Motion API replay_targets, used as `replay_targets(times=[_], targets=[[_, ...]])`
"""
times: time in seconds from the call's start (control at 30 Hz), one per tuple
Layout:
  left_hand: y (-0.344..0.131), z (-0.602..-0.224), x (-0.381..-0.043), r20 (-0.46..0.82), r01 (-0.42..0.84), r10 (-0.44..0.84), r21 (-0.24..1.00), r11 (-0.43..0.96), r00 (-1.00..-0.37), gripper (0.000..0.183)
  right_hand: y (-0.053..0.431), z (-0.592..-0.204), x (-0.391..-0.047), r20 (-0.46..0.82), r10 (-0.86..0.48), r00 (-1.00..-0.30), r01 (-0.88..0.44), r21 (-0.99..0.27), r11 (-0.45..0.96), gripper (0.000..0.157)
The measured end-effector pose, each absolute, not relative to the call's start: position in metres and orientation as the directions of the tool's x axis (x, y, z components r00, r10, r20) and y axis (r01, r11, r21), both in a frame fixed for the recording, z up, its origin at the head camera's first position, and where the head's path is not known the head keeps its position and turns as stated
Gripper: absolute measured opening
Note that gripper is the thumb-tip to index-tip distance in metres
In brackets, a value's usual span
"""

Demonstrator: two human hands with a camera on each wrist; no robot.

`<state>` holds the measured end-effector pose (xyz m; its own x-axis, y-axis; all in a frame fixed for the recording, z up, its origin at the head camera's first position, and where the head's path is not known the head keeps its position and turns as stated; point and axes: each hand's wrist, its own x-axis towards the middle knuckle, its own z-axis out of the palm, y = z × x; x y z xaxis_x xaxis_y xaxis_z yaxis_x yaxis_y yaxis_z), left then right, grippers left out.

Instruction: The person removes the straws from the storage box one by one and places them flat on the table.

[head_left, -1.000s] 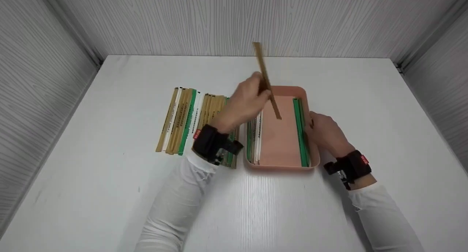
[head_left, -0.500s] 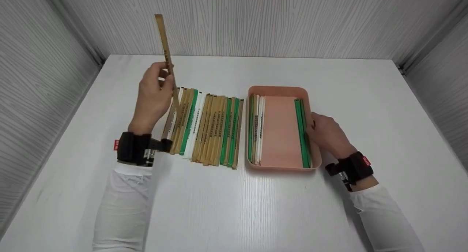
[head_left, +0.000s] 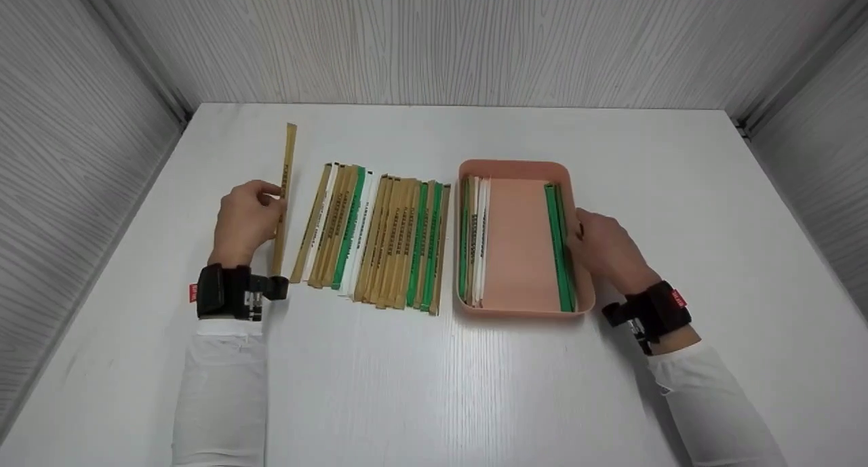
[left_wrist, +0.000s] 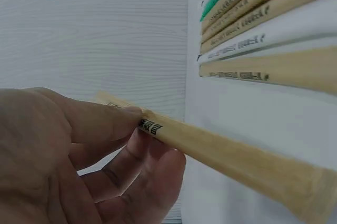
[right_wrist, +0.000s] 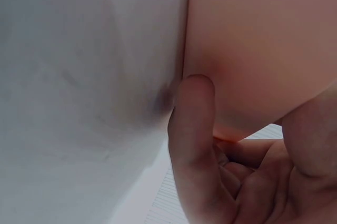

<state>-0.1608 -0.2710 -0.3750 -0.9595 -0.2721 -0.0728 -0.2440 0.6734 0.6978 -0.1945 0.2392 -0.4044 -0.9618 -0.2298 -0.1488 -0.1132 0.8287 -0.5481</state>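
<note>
My left hand (head_left: 245, 217) pinches a brown paper-wrapped straw (head_left: 287, 156) between thumb and fingers, just left of the straw row. In the left wrist view that straw (left_wrist: 226, 154) slants down to the right, with dark print near the thumb. Brown, white and green wrapped straws (head_left: 400, 240) lie side by side in the row. My right hand (head_left: 605, 250) grips the right side of a pink tray (head_left: 519, 311); in the right wrist view its thumb (right_wrist: 196, 113) presses the outer wall. Inside the tray, white straws (head_left: 481, 243) and others line the left side, green straws (head_left: 559, 247) the right.
The white table (head_left: 380, 392) is bounded by grey wood-grain panels at the back (head_left: 434, 43) and sides. The straw row ends close to the tray's left wall.
My left hand has moved from over the tray leftward past the straw row and then lowered, with the brown straw still pinched. My right hand stays at the tray.
</note>
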Motion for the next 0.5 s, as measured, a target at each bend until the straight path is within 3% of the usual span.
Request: replay_targets(times=[0.2, 0.5], targets=[[-0.271, -0.389, -0.165, -0.168, -0.287, -0.235, 0.653, 0.700, -0.957, 0.042, 0.239, -0.403, -0.194, -0.161, -0.230, -0.960, -0.104, -0.558, 0.824, 0.018], [-0.268, -0.401, -0.168, -0.164, -0.277, -0.224, 0.634, 0.722, -0.961, 0.043, 0.239, -0.402, -0.195, -0.169, -0.224, -0.960, -0.093, -0.560, 0.823, 0.018]])
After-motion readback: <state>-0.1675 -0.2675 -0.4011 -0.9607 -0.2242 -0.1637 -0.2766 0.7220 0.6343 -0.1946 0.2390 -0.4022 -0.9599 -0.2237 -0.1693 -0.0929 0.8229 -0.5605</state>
